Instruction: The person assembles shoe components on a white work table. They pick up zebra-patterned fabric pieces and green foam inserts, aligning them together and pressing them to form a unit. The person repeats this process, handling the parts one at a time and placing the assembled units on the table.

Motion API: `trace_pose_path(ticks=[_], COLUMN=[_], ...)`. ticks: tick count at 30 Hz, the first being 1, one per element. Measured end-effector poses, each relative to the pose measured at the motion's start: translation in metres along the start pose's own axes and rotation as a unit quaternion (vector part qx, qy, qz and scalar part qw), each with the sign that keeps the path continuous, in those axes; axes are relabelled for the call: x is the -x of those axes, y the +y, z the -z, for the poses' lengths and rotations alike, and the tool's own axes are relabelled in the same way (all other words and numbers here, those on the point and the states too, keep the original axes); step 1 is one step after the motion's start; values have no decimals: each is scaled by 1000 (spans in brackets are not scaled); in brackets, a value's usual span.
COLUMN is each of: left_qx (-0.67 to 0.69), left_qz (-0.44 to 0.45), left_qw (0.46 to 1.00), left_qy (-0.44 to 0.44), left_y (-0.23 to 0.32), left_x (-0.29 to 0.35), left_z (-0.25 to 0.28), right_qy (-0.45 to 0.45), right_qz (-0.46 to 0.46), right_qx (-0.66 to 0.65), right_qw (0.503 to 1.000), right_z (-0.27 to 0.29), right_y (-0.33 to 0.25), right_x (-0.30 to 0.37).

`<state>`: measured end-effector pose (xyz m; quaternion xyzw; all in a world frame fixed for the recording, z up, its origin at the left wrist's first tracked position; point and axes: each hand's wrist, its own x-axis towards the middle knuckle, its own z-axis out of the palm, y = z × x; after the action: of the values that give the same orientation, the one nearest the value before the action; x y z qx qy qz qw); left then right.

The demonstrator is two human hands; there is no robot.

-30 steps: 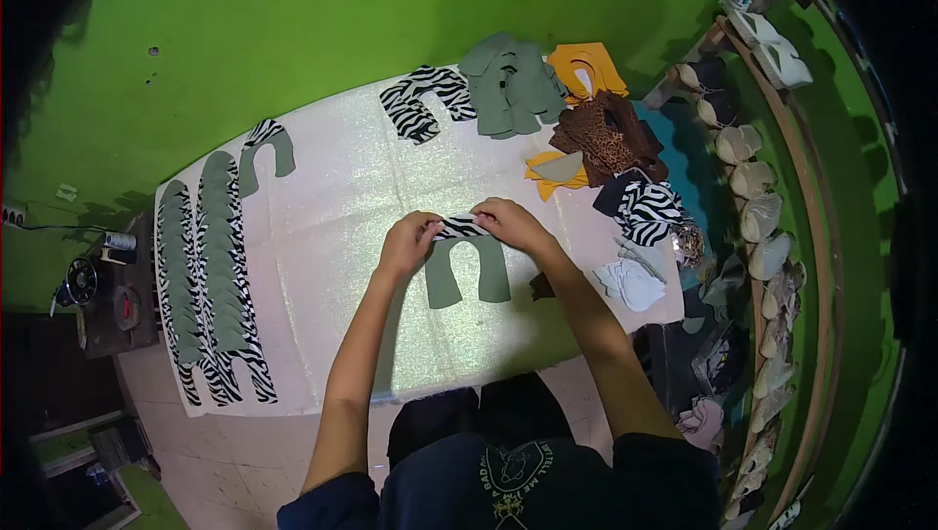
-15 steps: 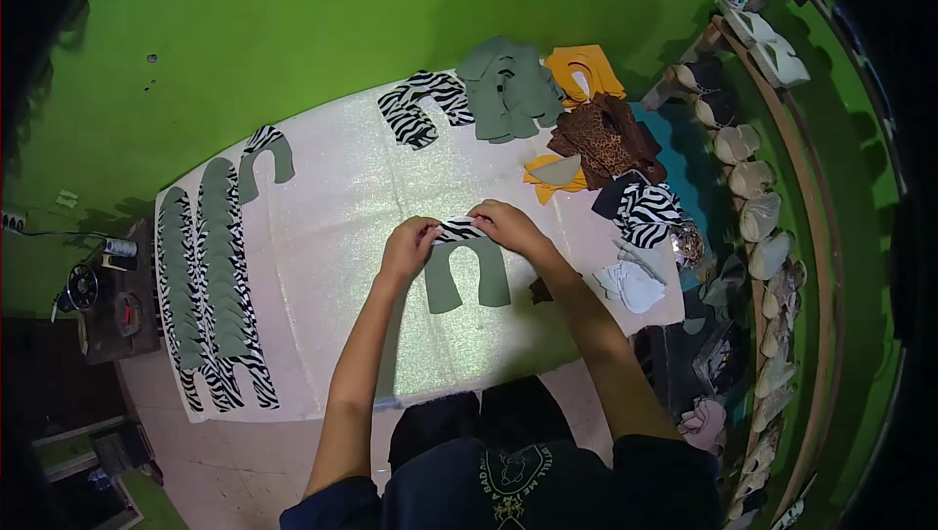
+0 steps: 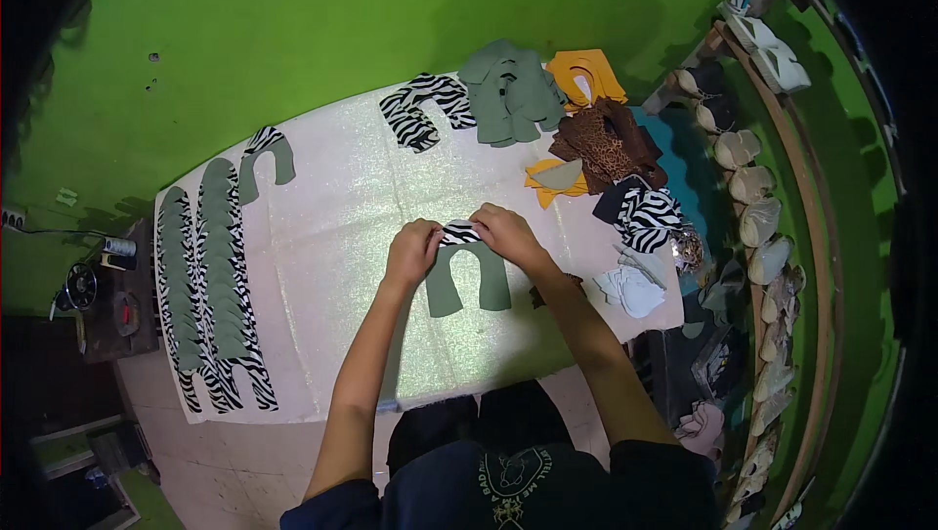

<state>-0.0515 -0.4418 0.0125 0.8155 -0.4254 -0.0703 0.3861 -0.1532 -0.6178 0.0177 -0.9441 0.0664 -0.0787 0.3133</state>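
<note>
Both my hands work at the curved top of a grey-green U-shaped shoe-upper piece [image 3: 446,288], which lies flat at the middle of the table with its two legs toward me. A zebra-print band [image 3: 459,233] runs across that curve. My left hand [image 3: 414,249] pinches the band's left end, fingers bent and pressed together. At its right end, my right hand [image 3: 502,232] grips with thumb and fingertips closed. The band's ends are hidden under my fingers.
Overlapping rows of green and zebra pieces [image 3: 231,286] lie at the left of the white table [image 3: 332,237]. Zebra cutouts [image 3: 415,120], a green stack [image 3: 503,100], yellow pieces [image 3: 586,71] and leopard-print pieces [image 3: 598,144] lie at the far side. A rack of shoe forms [image 3: 757,222] stands right.
The zebra band's upper edge now looks more rounded than before. My left hand has shifted slightly right; both hands keep their hold, and the green piece stays about where it was.
</note>
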Motion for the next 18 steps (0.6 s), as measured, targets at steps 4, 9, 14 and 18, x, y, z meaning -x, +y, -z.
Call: trace_pose_path(ticks=[4,9,14,18], left_qx=[-37,-68,-99,-144], left_qz=[-37,-72,-77,-105], left_qw=[999,994,990,981], left_qy=[15,54,72,82], left_y=[4,5,4,14], left_x=[1,4,7,11], left_z=[-3,-8,-13,-17], right_qy=[42,95,126,156], right_qz=[23,60,63,49], right_qx=[36,106,162,190], right_qw=[998,988,977,968], right_z=[-5,-15,-22,-24], right_y=[-1,-3,-5,-10], right_x=[6,12,16,19])
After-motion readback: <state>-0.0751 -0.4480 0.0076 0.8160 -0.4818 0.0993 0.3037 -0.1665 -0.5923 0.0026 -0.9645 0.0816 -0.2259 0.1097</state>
